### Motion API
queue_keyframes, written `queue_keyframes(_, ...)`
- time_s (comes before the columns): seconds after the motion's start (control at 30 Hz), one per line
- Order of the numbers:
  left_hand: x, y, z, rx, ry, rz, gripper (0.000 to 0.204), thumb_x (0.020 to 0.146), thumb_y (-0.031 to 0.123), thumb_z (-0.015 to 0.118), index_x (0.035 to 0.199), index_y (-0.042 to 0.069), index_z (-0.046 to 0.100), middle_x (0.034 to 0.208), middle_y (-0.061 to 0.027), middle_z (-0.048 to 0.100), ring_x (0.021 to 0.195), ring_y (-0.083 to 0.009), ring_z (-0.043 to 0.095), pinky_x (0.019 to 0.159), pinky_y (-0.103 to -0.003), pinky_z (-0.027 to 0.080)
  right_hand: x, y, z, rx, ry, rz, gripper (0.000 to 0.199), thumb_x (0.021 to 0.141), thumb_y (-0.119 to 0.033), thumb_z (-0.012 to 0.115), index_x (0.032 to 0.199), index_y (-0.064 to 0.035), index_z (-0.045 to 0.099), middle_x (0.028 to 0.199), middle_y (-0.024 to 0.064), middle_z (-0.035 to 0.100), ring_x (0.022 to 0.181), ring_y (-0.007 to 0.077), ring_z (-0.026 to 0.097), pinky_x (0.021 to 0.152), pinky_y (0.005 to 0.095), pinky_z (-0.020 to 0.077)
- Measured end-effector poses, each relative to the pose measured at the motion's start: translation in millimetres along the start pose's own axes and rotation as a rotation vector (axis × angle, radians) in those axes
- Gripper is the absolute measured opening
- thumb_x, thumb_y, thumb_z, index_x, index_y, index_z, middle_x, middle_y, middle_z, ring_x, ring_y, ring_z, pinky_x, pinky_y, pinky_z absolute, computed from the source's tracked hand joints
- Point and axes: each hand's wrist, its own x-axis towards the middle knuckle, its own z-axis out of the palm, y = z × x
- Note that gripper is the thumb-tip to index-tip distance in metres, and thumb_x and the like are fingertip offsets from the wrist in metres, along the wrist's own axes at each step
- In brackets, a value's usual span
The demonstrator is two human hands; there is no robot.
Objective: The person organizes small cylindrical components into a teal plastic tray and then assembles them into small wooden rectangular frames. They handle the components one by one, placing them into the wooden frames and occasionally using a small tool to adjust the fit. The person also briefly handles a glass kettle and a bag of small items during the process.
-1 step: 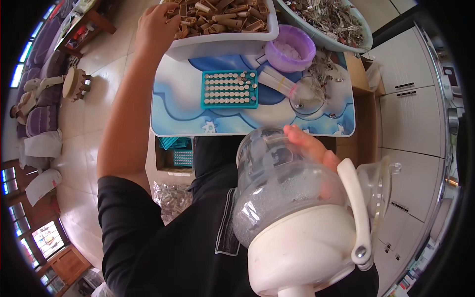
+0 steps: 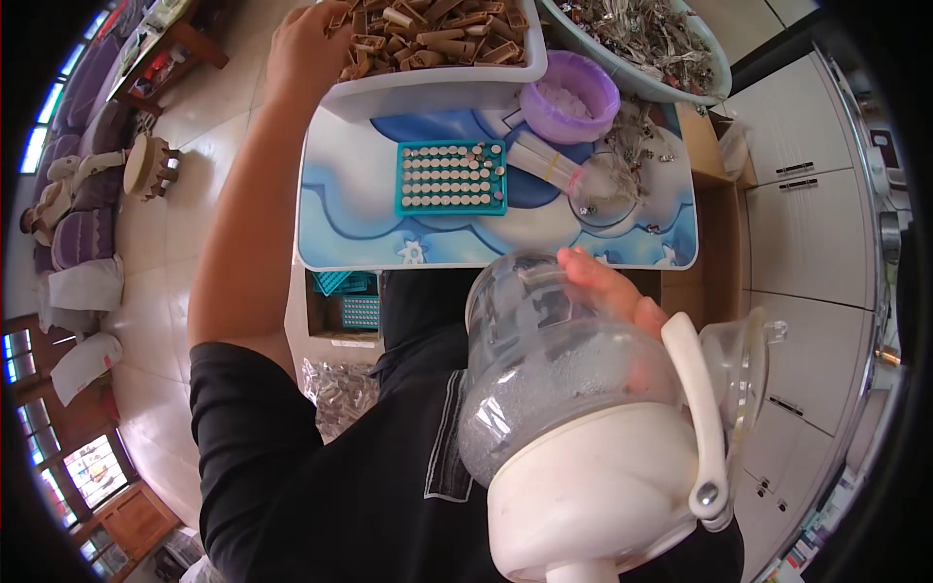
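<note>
My right hand [image 2: 610,284] is wrapped round the far side of a large clear drinking bottle [image 2: 564,369], mostly hidden behind it. The bottle is tipped up close to me, its white top [image 2: 593,486] nearest and its base pointing at the table. A white carry handle and an open clear lid stick out on its right. My left hand [image 2: 309,49] is at the left rim of a white plastic bin [image 2: 437,94], fingers curled over the edge beside brown plastic pieces [image 2: 447,34] heaped inside.
On the blue-and-white patterned table [image 2: 355,228] sits a teal tray [image 2: 451,178] of small round white pieces in rows. A purple bowl [image 2: 573,97], a banded bundle of clear strips [image 2: 544,162] and a large basin [image 2: 719,73] of tangled parts stand to its right. White cabinets [image 2: 807,223] line the right.
</note>
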Motion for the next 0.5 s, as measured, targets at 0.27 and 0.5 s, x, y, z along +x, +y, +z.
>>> queue_keyframes(0.27,33,95,-31,-0.046,-0.457,-0.285,0.047,0.08,0.031,0.065,0.115,0.003,0.055,0.115,-0.0191,0.057,0.099,-0.0337,0.058,0.083,-0.038,0.047,0,21,1,-0.108,-0.023,-0.015,0.045,0.098,-0.034,0.034,0.126,-0.002,0.049,0.13,0.0135,0.051,0.131,0.0277,0.036,0.112,0.0451,0.013)
queue_keyframes(0.5,37,82,-4,0.221,-0.247,-0.068,0.036,0.081,0.026,0.06,0.109,0.003,0.059,0.118,-0.02,0.054,0.112,-0.034,0.05,0.094,-0.042,0.041,0,19,0,-0.134,-0.004,-0.026,0.046,0.095,-0.036,0.042,0.125,-0.0019,0.05,0.13,0.0139,0.051,0.129,0.0285,0.039,0.111,0.0471,0.0163)
